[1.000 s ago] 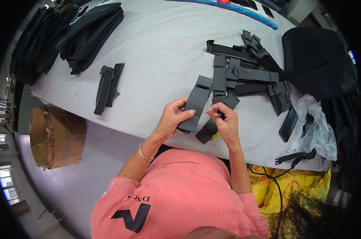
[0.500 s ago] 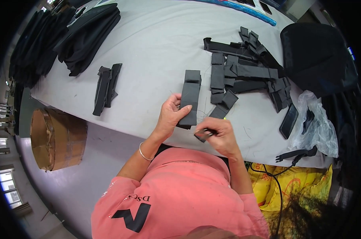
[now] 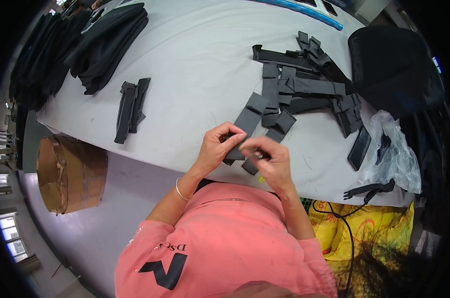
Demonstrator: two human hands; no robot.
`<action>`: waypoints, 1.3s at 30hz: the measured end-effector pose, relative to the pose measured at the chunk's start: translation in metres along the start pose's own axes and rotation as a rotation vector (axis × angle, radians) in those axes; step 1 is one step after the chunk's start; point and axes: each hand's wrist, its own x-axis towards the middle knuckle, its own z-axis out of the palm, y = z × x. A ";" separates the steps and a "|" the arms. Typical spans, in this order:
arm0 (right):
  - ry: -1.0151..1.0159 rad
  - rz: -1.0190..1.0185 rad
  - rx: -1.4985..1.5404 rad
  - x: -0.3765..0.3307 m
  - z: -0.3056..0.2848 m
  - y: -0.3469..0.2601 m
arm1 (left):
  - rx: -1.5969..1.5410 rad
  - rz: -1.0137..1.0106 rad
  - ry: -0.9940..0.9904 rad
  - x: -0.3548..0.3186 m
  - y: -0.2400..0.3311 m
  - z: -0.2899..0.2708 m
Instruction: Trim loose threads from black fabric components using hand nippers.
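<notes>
Both hands meet at the near edge of the table (image 3: 185, 64), right in front of the person. Two hands are at work, and they share one long dark grey strip (image 3: 245, 124). The left hand (image 3: 216, 148) is curled shut around the near end of the strip, with the thumb on top and the fingers under it. The right hand (image 3: 270, 158) is closed too, pinching the same end with thumb and fingertips; a second short dark piece (image 3: 249, 166) pokes out under this hand, and it is hard to tell if the hand holds it. The two hands touch each other.

The strip is flat, stiff-looking and dark grey, like a band of cloth. It slants up and away from the hands, and its far end lies on the white table.

Just past the strip sits a messy pile of the same dark strips (image 3: 304, 87), too many and too mixed up to count. To the left, well apart, lies a small stack of strips (image 3: 130, 110). Farther left are two heaps of black cloth (image 3: 105, 44). To the right sit one clear plastic bag (image 3: 391, 154) and one big black bag (image 3: 391, 64). One brown cardboard box (image 3: 71, 174) stands on the floor to the left.
</notes>
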 end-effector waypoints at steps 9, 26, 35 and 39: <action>0.293 -0.009 -0.509 0.006 -0.008 0.007 | -0.075 -0.009 0.117 0.001 0.002 0.001; 0.606 0.163 0.135 0.044 -0.097 0.029 | 0.050 0.109 0.162 0.010 0.019 -0.006; 0.334 0.265 0.285 0.028 -0.024 0.040 | 0.716 0.444 -0.034 -0.001 0.003 0.036; 0.345 0.302 0.343 0.028 -0.027 0.030 | 0.311 0.360 0.006 0.001 -0.003 0.036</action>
